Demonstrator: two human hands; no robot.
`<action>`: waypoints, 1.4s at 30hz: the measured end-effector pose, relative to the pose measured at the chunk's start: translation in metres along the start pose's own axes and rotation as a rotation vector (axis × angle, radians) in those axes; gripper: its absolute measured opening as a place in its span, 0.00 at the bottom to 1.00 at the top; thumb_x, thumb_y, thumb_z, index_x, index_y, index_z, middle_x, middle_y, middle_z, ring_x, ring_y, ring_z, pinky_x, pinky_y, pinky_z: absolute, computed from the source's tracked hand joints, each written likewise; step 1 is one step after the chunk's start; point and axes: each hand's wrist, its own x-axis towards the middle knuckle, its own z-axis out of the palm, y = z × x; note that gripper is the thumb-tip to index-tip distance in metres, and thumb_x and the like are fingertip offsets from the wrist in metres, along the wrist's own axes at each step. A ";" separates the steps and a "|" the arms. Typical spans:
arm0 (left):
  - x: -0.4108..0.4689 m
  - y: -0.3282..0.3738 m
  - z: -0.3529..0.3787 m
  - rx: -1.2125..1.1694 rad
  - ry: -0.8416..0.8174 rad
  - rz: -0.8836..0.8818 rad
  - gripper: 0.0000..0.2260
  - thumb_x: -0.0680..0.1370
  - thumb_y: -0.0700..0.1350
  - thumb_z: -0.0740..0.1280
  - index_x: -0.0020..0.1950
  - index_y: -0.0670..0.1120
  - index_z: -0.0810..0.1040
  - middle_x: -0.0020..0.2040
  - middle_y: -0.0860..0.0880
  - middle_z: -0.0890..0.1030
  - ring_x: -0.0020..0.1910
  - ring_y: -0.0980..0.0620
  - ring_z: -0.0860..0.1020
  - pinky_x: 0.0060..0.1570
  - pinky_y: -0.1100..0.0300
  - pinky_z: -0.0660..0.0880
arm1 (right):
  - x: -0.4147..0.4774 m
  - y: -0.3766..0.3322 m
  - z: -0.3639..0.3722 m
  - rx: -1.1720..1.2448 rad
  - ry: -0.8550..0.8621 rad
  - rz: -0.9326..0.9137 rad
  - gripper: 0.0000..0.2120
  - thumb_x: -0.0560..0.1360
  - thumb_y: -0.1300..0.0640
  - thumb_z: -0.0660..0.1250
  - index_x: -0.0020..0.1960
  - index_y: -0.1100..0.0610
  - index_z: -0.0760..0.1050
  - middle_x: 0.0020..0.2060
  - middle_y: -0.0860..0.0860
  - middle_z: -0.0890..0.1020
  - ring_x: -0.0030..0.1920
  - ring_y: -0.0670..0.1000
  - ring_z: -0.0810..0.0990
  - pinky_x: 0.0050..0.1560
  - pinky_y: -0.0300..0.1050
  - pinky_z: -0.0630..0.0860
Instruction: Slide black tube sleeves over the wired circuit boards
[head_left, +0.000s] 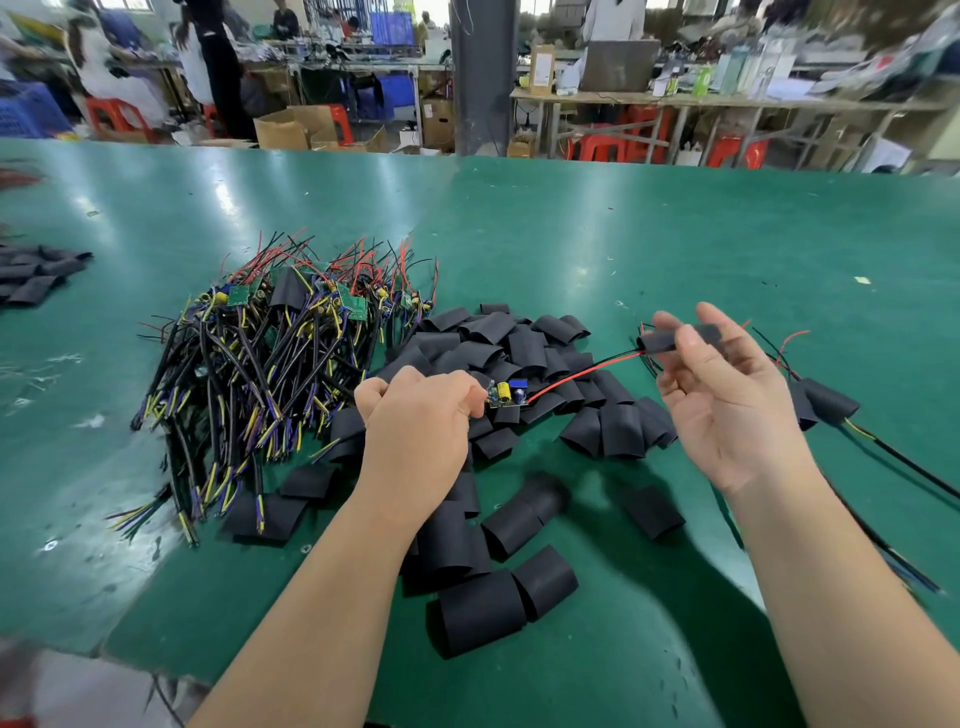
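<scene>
head view: on the green table (675, 234) lies the sleeve pile (519, 343). just above its near edge the left hand (415, 410), fingers curled, pinches a circuit board (509, 393). red and black wires (582, 370) run from the board over the pile into a black sleeve (662, 340), pinched between thumb and fingers of the right hand (727, 400), right of the pile. a heap of wired boards (270, 338) lies left of the pile.

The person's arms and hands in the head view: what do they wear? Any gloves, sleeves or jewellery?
Nothing worn is visible. The left hand and the right hand have no gloves, and no ring shows on the fingers in view. The left forearm and the right forearm are bare to the picture's edge: no sleeve, watch or wristband.
</scene>
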 end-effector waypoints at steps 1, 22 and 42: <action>-0.001 0.001 0.000 -0.014 -0.002 0.007 0.13 0.74 0.32 0.64 0.39 0.49 0.80 0.31 0.57 0.72 0.38 0.46 0.73 0.46 0.55 0.54 | -0.002 0.002 0.002 -0.008 -0.017 0.019 0.17 0.66 0.61 0.68 0.54 0.54 0.72 0.45 0.59 0.82 0.52 0.53 0.81 0.38 0.35 0.73; -0.003 0.011 -0.004 -0.306 0.056 0.031 0.13 0.79 0.43 0.58 0.37 0.52 0.75 0.28 0.57 0.72 0.35 0.51 0.72 0.42 0.55 0.55 | -0.025 0.033 0.024 -0.070 -0.218 0.231 0.15 0.61 0.58 0.72 0.45 0.61 0.74 0.39 0.53 0.86 0.38 0.48 0.85 0.37 0.37 0.80; -0.003 0.015 -0.002 -0.236 0.074 0.089 0.12 0.79 0.44 0.60 0.38 0.51 0.78 0.29 0.58 0.71 0.34 0.51 0.71 0.42 0.56 0.54 | -0.030 0.040 0.029 -0.151 -0.283 0.245 0.16 0.61 0.62 0.74 0.47 0.59 0.76 0.38 0.54 0.85 0.39 0.50 0.85 0.36 0.39 0.79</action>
